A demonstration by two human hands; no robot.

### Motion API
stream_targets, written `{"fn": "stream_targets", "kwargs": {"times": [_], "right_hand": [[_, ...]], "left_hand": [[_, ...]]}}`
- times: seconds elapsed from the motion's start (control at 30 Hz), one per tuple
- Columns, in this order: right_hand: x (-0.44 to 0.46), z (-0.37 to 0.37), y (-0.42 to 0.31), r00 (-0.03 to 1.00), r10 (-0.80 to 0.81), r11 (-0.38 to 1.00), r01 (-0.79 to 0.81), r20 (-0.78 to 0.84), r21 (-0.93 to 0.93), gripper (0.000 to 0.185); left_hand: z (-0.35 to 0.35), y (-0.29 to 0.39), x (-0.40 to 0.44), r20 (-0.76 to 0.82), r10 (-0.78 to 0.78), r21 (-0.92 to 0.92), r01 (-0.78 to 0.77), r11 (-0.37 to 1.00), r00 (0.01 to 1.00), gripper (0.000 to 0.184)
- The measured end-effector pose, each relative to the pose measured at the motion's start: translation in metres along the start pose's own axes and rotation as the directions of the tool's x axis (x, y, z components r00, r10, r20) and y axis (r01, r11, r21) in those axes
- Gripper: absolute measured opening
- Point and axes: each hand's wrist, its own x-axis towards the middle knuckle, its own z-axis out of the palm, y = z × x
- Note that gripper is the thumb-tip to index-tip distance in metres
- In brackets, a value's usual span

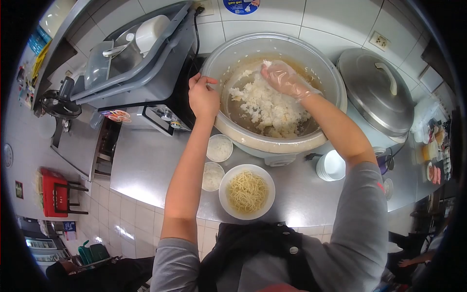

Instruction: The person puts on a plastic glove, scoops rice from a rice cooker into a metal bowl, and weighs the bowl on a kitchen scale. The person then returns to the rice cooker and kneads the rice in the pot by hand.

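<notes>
A large round rice cooker pot point(275, 39) holds a mound of cooked white rice point(272, 107), piled mostly toward its middle and front. My right hand point(289, 80), in a clear plastic glove, reaches in from the right with curled fingers and has rice at its fingertips. At the pot's left rim is my bare left hand point(203, 97), its fingers bent over the edge. On the counter in front stand a white bowl of pale noodles or shreds point(247, 192) and two small bowls of rice, one point(220, 148) nearer the pot and the other point(212, 176) beside the larger bowl.
A stack of white bowls point(332, 165) stands right of the pot on the steel counter point(146, 165). Farther right is a lidded metal cooker point(374, 92). A grey tub with utensils point(131, 73) sits on a black appliance at left. Other people are partly visible at the lower edges.
</notes>
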Motion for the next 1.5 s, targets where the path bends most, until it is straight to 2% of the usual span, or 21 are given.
{"fn": "stream_targets", "kwargs": {"times": [0.03, 0.07, 0.2, 0.27, 0.3, 0.37, 0.4, 0.47, 0.5, 0.53, 0.57, 0.67, 0.87, 0.93, 1.0, 1.03, 1.27, 1.37, 1.43, 1.47, 1.5], "right_hand": [[0.0, 0.013, -0.012, 0.989, 0.132, 0.908, -0.148, 0.068, 0.393, 0.025], [0.002, 0.019, -0.015, 0.958, 0.225, 0.648, -0.285, 0.18, 0.706, 0.025], [0.004, 0.044, -0.044, 0.987, -0.011, 0.957, -0.036, 0.161, 0.287, 0.025], [0.002, 0.094, -0.113, 0.87, 0.415, 0.831, -0.482, 0.267, 0.279, 0.021], [0.001, 0.086, -0.101, 0.872, 0.414, 0.832, -0.479, 0.26, 0.281, 0.021], [-0.005, 0.067, -0.075, 0.993, 0.078, 0.688, -0.119, 0.091, 0.716, 0.023], [0.004, 0.07, -0.086, 0.993, 0.079, 0.688, -0.119, 0.09, 0.716, 0.023], [0.027, 0.101, -0.151, 0.98, -0.069, 0.98, 0.102, -0.189, 0.171, 0.032], [0.049, 0.082, -0.132, 0.979, -0.067, 0.98, 0.101, -0.192, 0.172, 0.032], [0.078, 0.045, -0.092, 0.99, -0.051, 0.604, -0.076, 0.133, 0.793, 0.032], [0.095, 0.02, -0.07, 0.895, -0.256, -0.06, -0.393, 0.366, 0.918, 0.033], [0.112, 0.004, -0.078, 0.896, -0.328, -0.286, -0.396, 0.299, 0.873, 0.032], [0.095, -0.045, -0.056, 0.796, -0.522, 0.061, -0.324, 0.307, 0.944, 0.029], [0.075, -0.041, -0.032, 0.838, -0.517, -0.086, -0.254, 0.175, 0.963, 0.027], [0.058, -0.038, -0.002, 0.841, -0.483, -0.388, -0.455, 0.244, 0.802, 0.017], [0.044, -0.01, -0.043, 0.891, -0.284, -0.506, -0.454, 0.355, 0.734, 0.019], [-0.001, -0.027, 0.057, 0.875, -0.359, -0.33, -0.446, 0.326, 0.832, 0.041], [-0.014, -0.036, 0.056, 0.732, -0.576, -0.52, -0.671, 0.363, 0.529, 0.041], [-0.023, -0.042, 0.054, 0.854, -0.511, -0.204, -0.236, 0.103, 0.95, 0.057], [-0.025, -0.065, 0.067, 0.854, -0.509, -0.202, -0.238, 0.106, 0.95, 0.057], [-0.024, -0.104, 0.095, 0.765, -0.624, -0.01, -0.215, 0.162, 0.977, 0.063]], "left_hand": [[0.0, 0.0, 0.0, -0.001, 0.0, 0.004, 0.0, 1.0, 1.0, 0.024], [0.0, 0.0, 0.0, -0.001, 0.0, 0.004, 0.0, 1.0, 1.0, 0.024], [0.005, -0.004, 0.0, -0.054, 0.047, -0.007, -0.047, 0.999, 0.997, 0.023], [0.005, -0.005, 0.0, -0.102, 0.078, -0.004, -0.079, 0.997, 0.992, 0.023], [0.005, -0.004, 0.0, -0.105, 0.084, -0.001, -0.084, 0.996, 0.991, 0.023], [0.004, -0.004, 0.001, -0.108, 0.093, 0.007, -0.092, 0.996, 0.99, 0.023], [0.005, -0.004, 0.0, -0.102, 0.076, 0.003, -0.076, 0.997, 0.992, 0.023], [0.005, -0.003, 0.001, -0.099, 0.062, 0.0, -0.062, 0.998, 0.993, 0.023], [0.005, -0.003, 0.001, -0.095, 0.055, -0.01, -0.056, 0.998, 0.994, 0.023], [0.005, -0.004, 0.001, -0.09, 0.047, -0.019, -0.049, 0.999, 0.995, 0.023], [0.006, -0.004, 0.001, -0.092, 0.045, -0.012, -0.047, 0.999, 0.995, 0.023], [0.003, -0.002, -0.001, -0.098, 0.046, -0.001, -0.047, 0.999, 0.994, 0.023], [0.005, -0.004, 0.0, -0.1, 0.037, -0.026, -0.04, 0.999, 0.994, 0.023], [0.004, -0.002, 0.001, -0.101, 0.045, -0.02, -0.048, 0.999, 0.994, 0.023], [0.004, -0.002, 0.001, -0.098, 0.06, -0.017, -0.062, 0.998, 0.993, 0.022], [0.004, -0.003, 0.001, -0.1, 0.067, -0.012, -0.068, 0.998, 0.993, 0.022], [0.005, -0.004, 0.001, -0.077, 0.07, 0.018, -0.069, 0.997, 0.995, 0.023], [0.005, -0.004, 0.001, -0.074, 0.077, 0.041, -0.074, 0.996, 0.994, 0.023], [0.004, -0.002, 0.0, -0.068, 0.056, 0.031, -0.054, 0.998, 0.996, 0.023], [0.006, -0.002, 0.0, -0.068, 0.06, 0.03, -0.058, 0.998, 0.996, 0.023], [0.007, -0.004, 0.0, -0.073, 0.071, 0.037, -0.068, 0.997, 0.995, 0.023]]}}
